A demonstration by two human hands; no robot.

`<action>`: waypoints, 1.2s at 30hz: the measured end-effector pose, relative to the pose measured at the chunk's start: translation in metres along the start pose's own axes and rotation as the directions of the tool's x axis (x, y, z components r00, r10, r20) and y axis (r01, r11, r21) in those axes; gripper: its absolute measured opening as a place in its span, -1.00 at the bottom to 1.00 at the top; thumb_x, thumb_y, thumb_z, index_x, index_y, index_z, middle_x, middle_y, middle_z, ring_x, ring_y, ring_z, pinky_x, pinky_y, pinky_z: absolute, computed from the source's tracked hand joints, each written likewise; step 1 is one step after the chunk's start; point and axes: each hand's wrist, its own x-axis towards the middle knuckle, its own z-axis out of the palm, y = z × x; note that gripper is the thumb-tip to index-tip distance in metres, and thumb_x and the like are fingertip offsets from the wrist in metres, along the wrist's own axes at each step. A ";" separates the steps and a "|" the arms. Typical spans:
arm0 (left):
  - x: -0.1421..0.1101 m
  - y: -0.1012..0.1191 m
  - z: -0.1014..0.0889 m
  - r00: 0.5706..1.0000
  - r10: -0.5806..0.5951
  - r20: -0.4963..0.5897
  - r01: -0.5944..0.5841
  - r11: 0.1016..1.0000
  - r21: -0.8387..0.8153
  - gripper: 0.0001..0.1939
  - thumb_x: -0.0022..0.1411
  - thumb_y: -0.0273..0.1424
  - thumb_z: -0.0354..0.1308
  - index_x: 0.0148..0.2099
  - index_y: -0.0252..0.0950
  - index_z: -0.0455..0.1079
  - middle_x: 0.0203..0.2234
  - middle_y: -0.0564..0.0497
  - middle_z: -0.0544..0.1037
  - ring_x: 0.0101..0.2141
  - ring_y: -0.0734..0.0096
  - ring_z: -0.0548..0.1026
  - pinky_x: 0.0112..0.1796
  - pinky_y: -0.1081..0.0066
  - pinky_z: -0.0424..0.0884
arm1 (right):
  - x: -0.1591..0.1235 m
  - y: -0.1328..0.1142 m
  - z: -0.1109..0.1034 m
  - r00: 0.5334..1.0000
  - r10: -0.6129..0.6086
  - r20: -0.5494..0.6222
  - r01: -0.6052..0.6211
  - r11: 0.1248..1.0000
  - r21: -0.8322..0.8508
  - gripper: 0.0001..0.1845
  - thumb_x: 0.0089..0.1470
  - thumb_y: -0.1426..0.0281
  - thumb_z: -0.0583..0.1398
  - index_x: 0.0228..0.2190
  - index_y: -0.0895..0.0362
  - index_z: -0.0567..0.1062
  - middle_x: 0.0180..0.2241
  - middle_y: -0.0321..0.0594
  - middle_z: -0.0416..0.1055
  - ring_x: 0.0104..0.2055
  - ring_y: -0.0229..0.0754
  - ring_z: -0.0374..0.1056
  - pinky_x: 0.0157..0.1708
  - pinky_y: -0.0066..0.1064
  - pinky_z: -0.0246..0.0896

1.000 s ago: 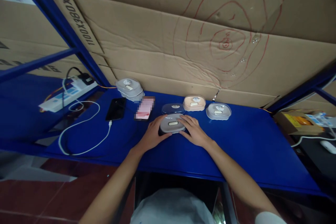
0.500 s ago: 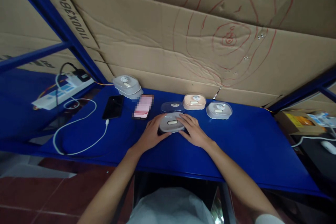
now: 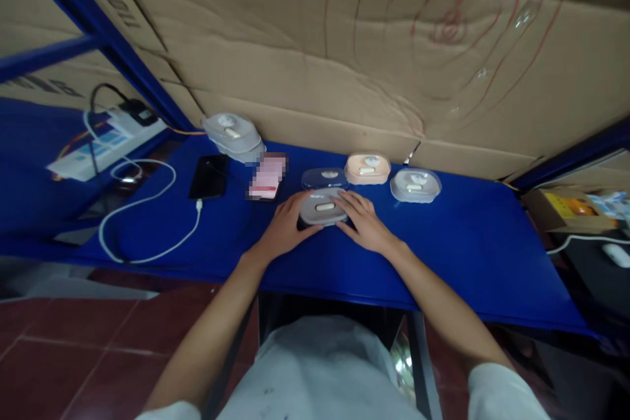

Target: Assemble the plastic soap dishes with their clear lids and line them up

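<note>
A grey oval case (image 3: 323, 208) with a cream pill-shaped piece in its top sits in front of me. My left hand (image 3: 289, 226) wraps its left side, thumb at the near edge. On the opposite side, my right hand (image 3: 368, 222) grips it with fingers over the top and thumb at the front. Just behind lies a clear plastic cover (image 3: 323, 178) with a round sticker. A peach case (image 3: 367, 169) and another grey case (image 3: 415, 186), both under clear covers, stand to the right. The underside of the held case is hidden.
Stacked grey cases (image 3: 233, 138) stand at the back left of the blue table (image 3: 467, 256). Near them lie a phone with a pink screen (image 3: 268, 176) and a black phone (image 3: 209, 177) on a white cable. A power strip (image 3: 105, 147) is further left; cardboard (image 3: 275, 79) walls the back.
My view has tipped downward, so the table and hands appear higher in the picture. Both hands keep their hold on the grey case, with no clear shift on the table.
</note>
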 end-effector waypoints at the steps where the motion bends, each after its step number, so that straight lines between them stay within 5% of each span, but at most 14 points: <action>1: 0.000 0.000 0.000 1.000 0.004 -0.006 -0.004 1.000 0.009 -0.19 0.30 -0.08 0.31 0.45 -0.11 0.08 0.35 -0.19 0.33 0.34 -0.06 0.29 0.29 -0.02 0.21 | 0.000 0.000 -0.001 1.000 0.003 0.005 -0.003 1.000 -0.001 -0.29 0.43 0.20 0.09 0.47 -0.06 -0.01 0.46 -0.06 0.08 0.49 0.15 -0.05 0.38 0.14 -0.01; 13: 0.002 0.007 -0.001 1.000 -0.027 0.008 0.027 0.999 0.019 -0.19 0.27 -0.13 0.34 0.43 -0.10 0.07 0.33 -0.17 0.34 0.30 -0.09 0.33 0.26 -0.03 0.23 | -0.003 -0.003 -0.002 1.000 0.011 -0.011 -0.010 1.000 0.025 -0.22 0.41 0.25 0.11 0.49 -0.11 -0.11 0.47 -0.07 0.05 0.49 0.16 -0.04 0.35 0.14 0.04; 16: 0.014 0.006 -0.017 0.989 -0.011 0.147 0.012 1.000 -0.002 -0.17 0.14 -0.13 0.43 0.36 -0.09 0.15 0.24 -0.14 0.41 0.22 -0.12 0.41 0.20 -0.05 0.30 | -0.005 -0.003 -0.005 1.000 0.014 -0.001 -0.014 1.000 0.016 -0.16 0.35 0.15 0.20 0.48 -0.15 -0.05 0.50 -0.08 -0.04 0.45 0.23 0.01 0.33 0.18 0.08; 22: 0.041 0.006 -0.047 0.895 0.088 0.437 -0.082 0.996 -0.032 -0.14 0.01 -0.18 0.51 0.29 -0.07 0.21 0.19 -0.08 0.45 0.12 -0.14 0.48 0.06 0.02 0.42 | -0.005 -0.007 -0.006 0.996 -0.038 0.086 0.031 0.997 0.077 -0.04 0.22 -0.01 0.32 0.46 -0.06 0.07 0.50 0.04 -0.06 0.49 0.22 -0.04 0.35 0.16 0.01; 36: 0.044 -0.008 -0.033 0.920 0.160 0.358 -0.062 0.961 -0.270 -0.18 0.10 -0.10 0.48 0.32 -0.08 0.23 0.20 -0.10 0.44 0.21 -0.07 0.40 0.20 0.01 0.31 | -0.008 -0.005 -0.001 0.996 0.035 0.085 -0.043 0.995 0.091 -0.05 0.26 0.06 0.30 0.47 -0.04 -0.01 0.49 0.10 -0.07 0.46 0.28 0.03 0.32 0.18 0.11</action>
